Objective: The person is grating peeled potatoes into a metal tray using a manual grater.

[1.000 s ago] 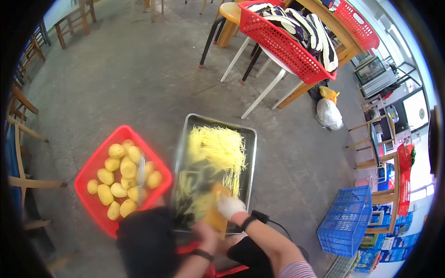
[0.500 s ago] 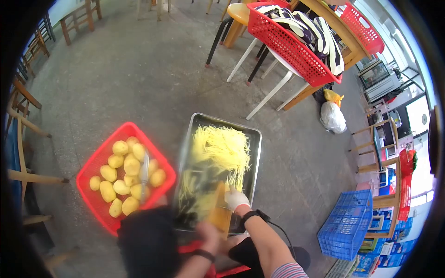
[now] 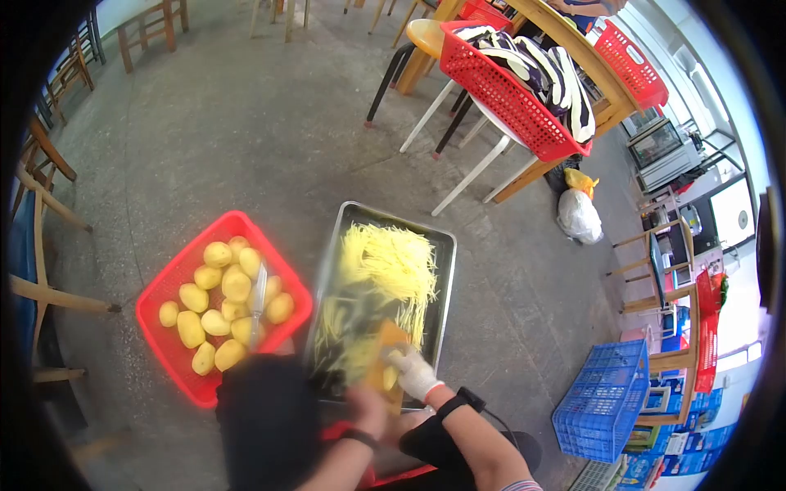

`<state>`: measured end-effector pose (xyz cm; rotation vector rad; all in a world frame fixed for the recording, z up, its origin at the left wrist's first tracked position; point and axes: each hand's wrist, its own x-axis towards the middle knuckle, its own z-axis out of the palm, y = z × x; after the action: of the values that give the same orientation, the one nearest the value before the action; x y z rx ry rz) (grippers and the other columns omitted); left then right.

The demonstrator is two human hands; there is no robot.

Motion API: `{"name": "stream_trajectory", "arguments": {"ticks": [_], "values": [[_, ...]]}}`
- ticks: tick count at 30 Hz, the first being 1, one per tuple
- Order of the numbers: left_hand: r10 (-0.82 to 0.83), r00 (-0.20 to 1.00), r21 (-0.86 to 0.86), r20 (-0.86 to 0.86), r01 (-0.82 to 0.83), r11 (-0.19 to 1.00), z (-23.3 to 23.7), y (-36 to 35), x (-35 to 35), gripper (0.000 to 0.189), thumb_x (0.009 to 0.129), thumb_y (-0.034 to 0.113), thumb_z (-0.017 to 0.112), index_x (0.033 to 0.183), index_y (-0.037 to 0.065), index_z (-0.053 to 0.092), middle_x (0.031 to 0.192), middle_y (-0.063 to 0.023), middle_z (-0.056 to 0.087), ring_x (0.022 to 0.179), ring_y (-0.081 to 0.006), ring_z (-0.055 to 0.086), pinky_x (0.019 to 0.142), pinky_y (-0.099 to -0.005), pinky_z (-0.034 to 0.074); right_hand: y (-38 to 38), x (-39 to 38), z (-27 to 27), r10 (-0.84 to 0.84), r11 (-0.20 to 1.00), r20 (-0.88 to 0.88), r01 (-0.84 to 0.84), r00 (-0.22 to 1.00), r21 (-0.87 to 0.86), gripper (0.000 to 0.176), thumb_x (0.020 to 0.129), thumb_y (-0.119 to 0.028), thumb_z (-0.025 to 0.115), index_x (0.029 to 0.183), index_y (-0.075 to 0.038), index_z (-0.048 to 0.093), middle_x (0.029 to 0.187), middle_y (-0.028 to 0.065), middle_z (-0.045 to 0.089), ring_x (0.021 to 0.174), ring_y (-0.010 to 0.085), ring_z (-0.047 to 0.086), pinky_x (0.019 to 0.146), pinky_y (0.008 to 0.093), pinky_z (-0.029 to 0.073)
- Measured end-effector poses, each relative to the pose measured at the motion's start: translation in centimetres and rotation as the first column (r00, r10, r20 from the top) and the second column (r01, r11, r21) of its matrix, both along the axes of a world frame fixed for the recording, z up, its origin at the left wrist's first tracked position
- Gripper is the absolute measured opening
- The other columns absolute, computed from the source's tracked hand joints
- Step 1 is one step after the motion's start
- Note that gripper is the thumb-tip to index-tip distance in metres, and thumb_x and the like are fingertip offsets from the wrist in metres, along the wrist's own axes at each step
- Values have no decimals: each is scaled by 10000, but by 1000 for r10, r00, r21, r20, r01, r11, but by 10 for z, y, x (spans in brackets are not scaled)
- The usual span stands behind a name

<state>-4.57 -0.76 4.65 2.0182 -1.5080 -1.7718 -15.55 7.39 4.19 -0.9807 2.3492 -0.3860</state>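
My right hand (image 3: 414,373), in a white glove, is closed on a peeled potato (image 3: 390,377) pressed against a wooden grater board (image 3: 388,348). My bare left hand (image 3: 368,411) looks blurred; it grips the board's lower left edge. The board slants over a metal tray (image 3: 449,282). Pale yellow potato shreds (image 3: 397,262) lie heaped in the tray's far part, and more sit in the hazy near part. Left of the tray, a red basket (image 3: 176,270) holds several peeled potatoes (image 3: 237,286), with a knife (image 3: 259,295) lying on top.
Ahead, a red basket (image 3: 512,96) of striped, partly peeled eggplants (image 3: 553,69) rests on a stool by a wooden table. White and yellow bags (image 3: 580,217) lie on the floor. Blue crates (image 3: 602,401) stand at right, chairs (image 3: 33,245) at left. A person's arm (image 3: 591,8) shows behind the table.
My gloved right hand has slid down the board toward me, and the potato beneath it now shows. My left hand stays near the board's lower end. The whole view has shifted slightly.
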Motion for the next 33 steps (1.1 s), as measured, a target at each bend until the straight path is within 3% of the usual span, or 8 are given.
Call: {"name": "stream_trajectory", "arguments": {"ticks": [6, 9, 19, 22, 23, 26, 28, 33], "values": [[-258, 952, -117, 165, 278, 953, -7, 0, 3, 342, 807, 170, 403, 780, -76, 639, 824, -269, 636, 802, -403, 621, 704, -471, 464, 22, 24, -44, -268, 929, 320, 331, 909, -163, 439, 783, -87, 534, 1217, -147, 552, 1418, 183, 354, 1267, 385, 388, 1054, 371, 336], [66, 997, 18, 50, -67, 998, 10, 0, -4, 369, 790, 200, 424, 829, -90, 648, 842, -285, 636, 823, -412, 624, 721, -474, 467, 0, 35, -13, -355, 926, 175, 371, 918, -65, 571, 784, -230, 584, 1315, -70, 447, 1429, 192, 336, 1280, 384, 372, 1067, 363, 316], [66, 995, 88, 76, -73, 993, 7, -5, -3, 379, 775, 219, 456, 823, -107, 644, 848, -291, 637, 840, -416, 625, 747, -482, 469, -9, 38, -17, -385, 911, -89, 394, 919, 125, 634, 737, -237, 643, 1316, -60, 455, 1314, 185, 472, 1160, 324, 515, 931, 368, 445], [79, 993, 68, 92, -85, 994, -12, 1, -3, 380, 787, 224, 450, 821, -100, 647, 836, -288, 638, 839, -416, 625, 741, -478, 470, 15, 27, -27, -675, 575, 532, 817, 511, -55, 611, 735, -12, 546, 1336, -48, 439, 1122, 174, 610, 942, 286, 629, 803, 305, 503], [49, 993, 29, 111, -53, 998, -20, 5, -2, 379, 794, 224, 446, 816, -96, 647, 829, -290, 635, 831, -418, 624, 736, -476, 469, 6, 24, -2, -737, 442, 620, 886, 268, 143, 589, 768, -7, 504, 1351, -48, 430, 1064, 137, 625, 918, 214, 624, 777, 279, 499], [37, 993, -13, 113, -35, 999, -32, 11, 0, 374, 805, 220, 440, 807, -92, 646, 815, -293, 630, 812, -421, 622, 728, -472, 467, 18, 20, -28, -747, 483, 579, 865, 327, 135, 540, 797, -113, 542, 1325, -43, 455, 1144, 180, 597, 966, 296, 621, 814, 336, 503], [46, 994, -16, 97, -44, 999, -34, 14, 2, 370, 809, 216, 439, 803, -92, 644, 807, -294, 628, 801, -423, 621, 724, -471, 465, 7, 17, -27, -698, 712, 176, 649, 694, 267, 602, 812, -235, 556, 1359, -48, 390, 1193, 241, 561, 1001, 360, 605, 850, 413, 491], [-9, 999, -39, 34, 11, 999, -32, 12, 5, 364, 784, 210, 452, 785, -109, 629, 763, -291, 625, 754, -412, 624, 682, -468, 458, -9, 38, -8, -449, 773, -142, 463, 882, 433, 722, 866, -402, 464, 1442, -86, 164, 1007, 315, 608, 941, 420, 612, 879, 463, 464]]}}
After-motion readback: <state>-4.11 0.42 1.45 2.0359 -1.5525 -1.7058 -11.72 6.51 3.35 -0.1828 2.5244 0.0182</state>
